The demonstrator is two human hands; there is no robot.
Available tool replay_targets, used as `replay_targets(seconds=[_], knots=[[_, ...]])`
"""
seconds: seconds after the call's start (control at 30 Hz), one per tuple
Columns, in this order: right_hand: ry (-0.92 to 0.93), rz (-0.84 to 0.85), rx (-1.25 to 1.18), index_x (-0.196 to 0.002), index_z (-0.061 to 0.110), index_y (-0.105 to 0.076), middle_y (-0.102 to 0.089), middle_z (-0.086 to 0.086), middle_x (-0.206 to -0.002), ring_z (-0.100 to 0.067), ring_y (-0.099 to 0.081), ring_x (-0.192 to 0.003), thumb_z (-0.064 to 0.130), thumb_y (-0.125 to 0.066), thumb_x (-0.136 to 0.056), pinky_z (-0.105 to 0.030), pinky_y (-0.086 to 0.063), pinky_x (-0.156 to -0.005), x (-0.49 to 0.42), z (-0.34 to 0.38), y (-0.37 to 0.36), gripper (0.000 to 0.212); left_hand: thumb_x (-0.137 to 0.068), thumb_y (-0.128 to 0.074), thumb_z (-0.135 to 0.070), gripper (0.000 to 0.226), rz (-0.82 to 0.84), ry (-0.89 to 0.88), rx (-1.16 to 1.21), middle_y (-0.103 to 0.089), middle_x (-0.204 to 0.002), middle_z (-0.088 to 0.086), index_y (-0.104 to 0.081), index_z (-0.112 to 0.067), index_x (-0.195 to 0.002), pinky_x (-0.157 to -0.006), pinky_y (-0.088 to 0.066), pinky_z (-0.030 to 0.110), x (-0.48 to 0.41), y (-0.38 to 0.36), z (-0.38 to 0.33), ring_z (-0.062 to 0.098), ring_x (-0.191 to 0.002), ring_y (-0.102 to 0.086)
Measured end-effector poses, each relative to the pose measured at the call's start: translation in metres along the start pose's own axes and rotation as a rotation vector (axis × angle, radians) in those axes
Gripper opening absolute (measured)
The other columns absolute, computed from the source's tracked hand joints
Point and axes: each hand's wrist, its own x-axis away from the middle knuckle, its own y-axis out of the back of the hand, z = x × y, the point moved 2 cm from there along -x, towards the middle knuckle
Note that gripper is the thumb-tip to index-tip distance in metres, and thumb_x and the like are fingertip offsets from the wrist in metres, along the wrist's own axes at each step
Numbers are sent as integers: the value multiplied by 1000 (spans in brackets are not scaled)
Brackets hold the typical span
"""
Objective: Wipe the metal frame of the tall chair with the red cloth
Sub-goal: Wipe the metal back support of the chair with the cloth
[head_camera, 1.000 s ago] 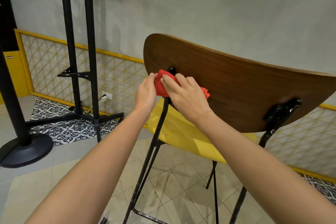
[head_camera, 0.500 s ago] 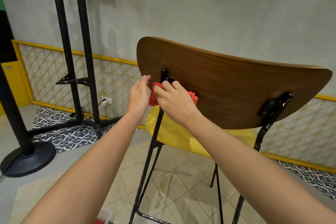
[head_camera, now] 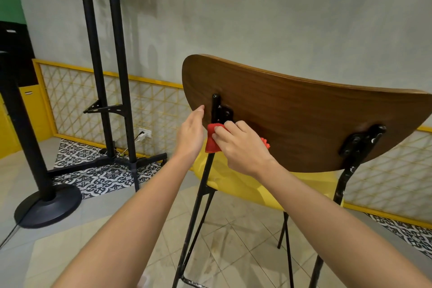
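Head: red cloth (gripped) on frame.

The room is bright, with soft, even light. The grey wall has a warm, lighter patch near the top. It also has faint, fuzzy shadows behind the black stand. The wooden chair back has a gentle shine along its top edge. The floor tiles gleam a little under the chair. The red cloth, the right hand gripping it and the left hand all look sharp, not smeared. The wide lens bends things. The stand's poles lean, and both arms look huge and stretched near the bottom edge.
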Motion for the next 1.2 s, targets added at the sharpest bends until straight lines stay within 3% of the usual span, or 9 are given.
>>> replay_targets(seconds=[0.07,0.2,0.33,0.43,0.53,0.67,0.87,1.07,1.2], knots=[[-79,-84,-37,-104,10,-68,-64,-3,-99,-23,-58,-88,18,-62,-73,-32,-45,-69,2,-9,2,33,-101,-28,-34,42,8,0,24,-44,-144,-6,-46,-27,-138,-112,-30,34,-1,0,0,13,-132,-41],[-195,-226,-75,-114,5,-65,-65,-9,-108,-28,-60,-91,11,-40,-85,-36,-49,-69,-4,-24,11,38,-101,-29,-36,43,10,6,46,-46,-143,-4,-45,-25,-139,-112,-31,36,-1,-1,-2,16,-131,-42],[-168,-182,-72,-111,4,-67,-66,-9,-108,-27,-61,-89,11,-63,-75,-34,-50,-67,-5,-16,9,36,-100,-31,-36,43,11,17,40,-45,-144,-4,-44,-25,-139,-112,-31,35,0,-1,-4,16,-132,-42],[-159,-135,-66,-101,7,-70,-66,-5,-101,-24,-59,-84,13,-67,-71,-33,-48,-65,-8,-15,11,30,-101,-31,-36,43,12,0,15,-45,-144,-4,-44,-24,-140,-104,-30,27,4,-2,-6,14,-131,-42],[-182,-174,-63,-106,7,-67,-64,-5,-101,-24,-58,-86,12,-50,-81,-33,-47,-67,-9,-17,15,30,-101,-30,-36,43,13,-21,4,-46,-143,-3,-43,-22,-141,-97,-29,22,6,-2,-7,13,-130,-41],[-218,-180,-41,-115,7,-63,-64,-5,-109,-25,-59,-93,11,-35,-85,-33,-47,-69,-8,-14,12,41,-101,-29,-36,43,4,-16,-10,-45,-144,-2,-43,-24,-140,-104,-31,28,2,-1,-5,15,-131,-42],[-135,-49,28,-106,13,-69,-63,-1,-106,-22,-58,-93,20,-71,-74,-30,-45,-70,6,-2,-2,33,-100,-30,-39,44,0,3,-42,-45,-144,-6,-43,-26,-140,-107,-29,31,2,-1,2,15,-132,-41],[-237,-198,-107,-111,10,-65,-65,-4,-102,-25,-60,-89,9,-38,-86,-33,-47,-66,-4,-5,4,37,-99,-33,-40,44,8,16,-5,-48,-140,-4,-44,-25,-140,-110,-33,32,-1,-1,9,14,-130,-43],[-200,-104,-60,-103,14,-68,-64,0,-93,-21,-58,-83,8,-33,-84,-31,-44,-63,-6,3,-4,40,-98,-31,-44,46,6,8,-30,-52,-136,-5,-43,-27,-140,-111,-34,41,-5,1,13,17,-128,-46]])
